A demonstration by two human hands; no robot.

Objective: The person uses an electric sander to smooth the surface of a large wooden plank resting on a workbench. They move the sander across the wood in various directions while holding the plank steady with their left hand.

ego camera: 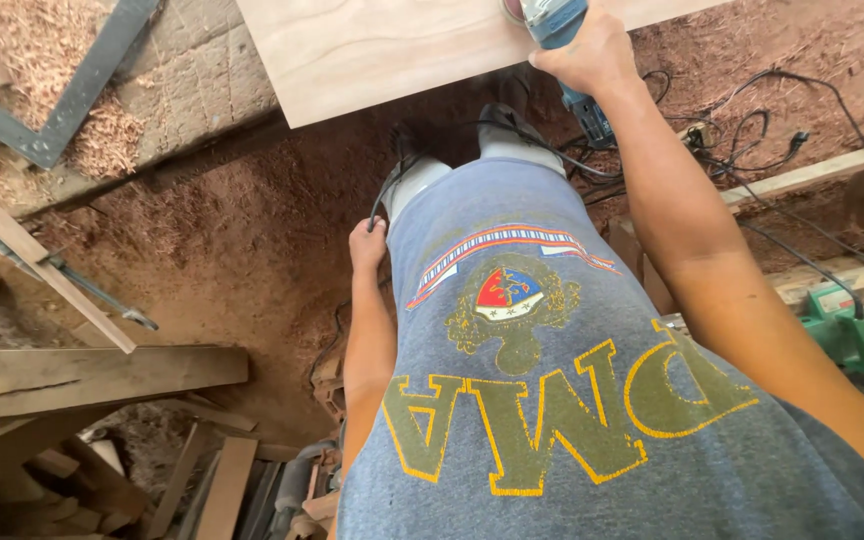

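The right hand (pixel 592 52) is wrapped tight around the body of a blue handheld power sander (pixel 558 20), fingers curled over its top, pressing it down onto a pale wooden board (pixel 372 50) near the board's lower edge at the top of the view. The tool's blue handle end juts out below the wrist, past the edge of the board. The left hand (pixel 367 245) hangs down by the hip with its fingers closed around a black power cord (pixel 392 185), which runs up from the fist and across towards the sander. Below the hands spreads the person's grey printed T-shirt (pixel 552 400), filling the lower middle of the view. The board rests over a floor of reddish sawdust (pixel 252 250). More black cables (pixel 752 130) lie tangled on the ground to the right, near a green power tool (pixel 847 335). To the left lie stacked timber offcuts (pixel 82 380), and a dark metal frame (pixel 82 90) sits on pale wood shavings in the upper left corner.
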